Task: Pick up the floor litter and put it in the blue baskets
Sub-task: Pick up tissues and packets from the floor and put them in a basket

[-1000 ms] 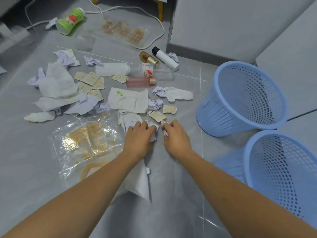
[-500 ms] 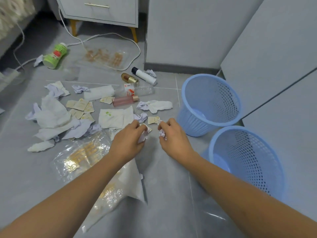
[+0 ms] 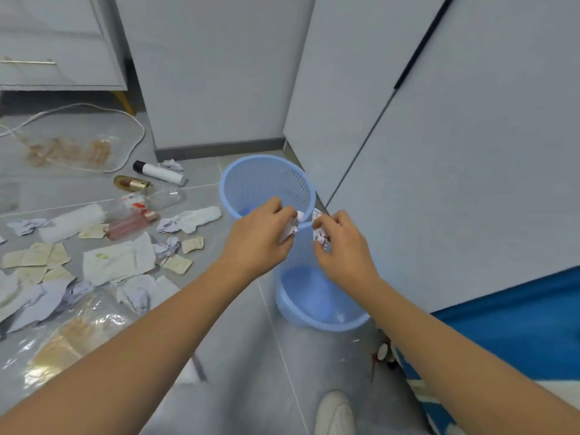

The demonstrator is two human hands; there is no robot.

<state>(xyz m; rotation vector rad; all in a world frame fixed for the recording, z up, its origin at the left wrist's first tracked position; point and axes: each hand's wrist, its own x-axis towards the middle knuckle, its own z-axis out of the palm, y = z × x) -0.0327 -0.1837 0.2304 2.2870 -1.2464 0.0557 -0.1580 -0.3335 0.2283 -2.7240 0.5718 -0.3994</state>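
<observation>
Visibly crumpled white paper scraps (image 3: 292,227)

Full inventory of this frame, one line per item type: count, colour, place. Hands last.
baskets: 2, blue; far basket and near basket, floor by the wall
paper scraps: many, white and beige, floor at left
plastic bags: 2, clear with gold print, near left and far left
pink bottle: 1, lying among scraps
gold bottle: 1, floor
white tube: 1, black cap, floor
clear bottle: 1, floor
cable: 1, white, far left
shoe: 1, white, bottom edge
left hand: grips crumpled paper, over the baskets
right hand: grips crumpled paper, over near basket
</observation>
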